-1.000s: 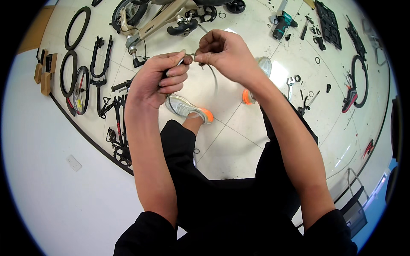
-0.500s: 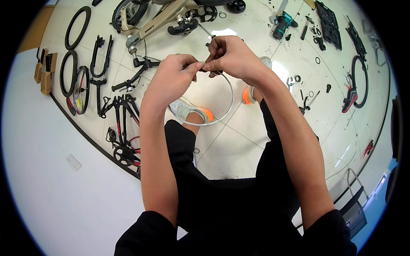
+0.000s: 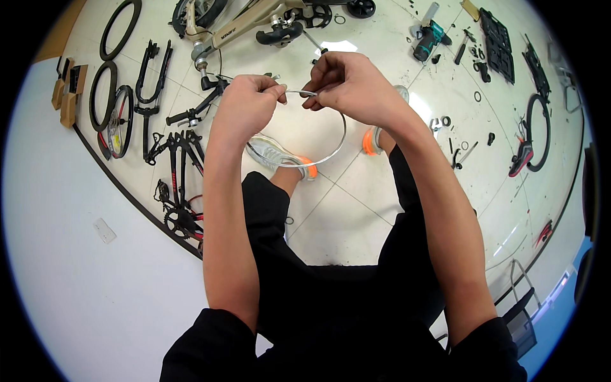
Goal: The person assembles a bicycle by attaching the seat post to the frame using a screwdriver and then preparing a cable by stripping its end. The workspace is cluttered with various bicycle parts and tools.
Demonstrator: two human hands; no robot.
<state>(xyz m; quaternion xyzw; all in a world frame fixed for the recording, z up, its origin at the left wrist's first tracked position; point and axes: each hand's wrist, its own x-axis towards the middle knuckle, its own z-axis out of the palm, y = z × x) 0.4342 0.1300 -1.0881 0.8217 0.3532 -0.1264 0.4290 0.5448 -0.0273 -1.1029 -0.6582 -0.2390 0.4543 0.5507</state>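
A thin silvery-white cable (image 3: 296, 92) runs in a short stretch between my two hands and hangs below them in a wide loop. My left hand (image 3: 250, 107) pinches it between thumb and fingertips, and a small end piece pokes out above the fingers. At the other side my right hand (image 3: 352, 86) is closed on the cable too, its thumb against the index finger. A small gap separates the fingertips of both hands. The bottom of the loop passes in front of my left shoe (image 3: 270, 153). Whether the cable has a cut end inside the right fingers is hidden.
Beyond my hands lies a beige bike frame (image 3: 248, 20). On the left are a black fork (image 3: 147, 109), a black frame (image 3: 180, 172) and tyres (image 3: 104, 95). A teal cordless drill (image 3: 430, 41), a hammer (image 3: 464, 46) and a tool case (image 3: 497, 44) lie at the far right.
My hands have drawn apart from nearly touching, the left one moving leftward, so a stretch of cable now shows between them. The loop hangs a little higher.
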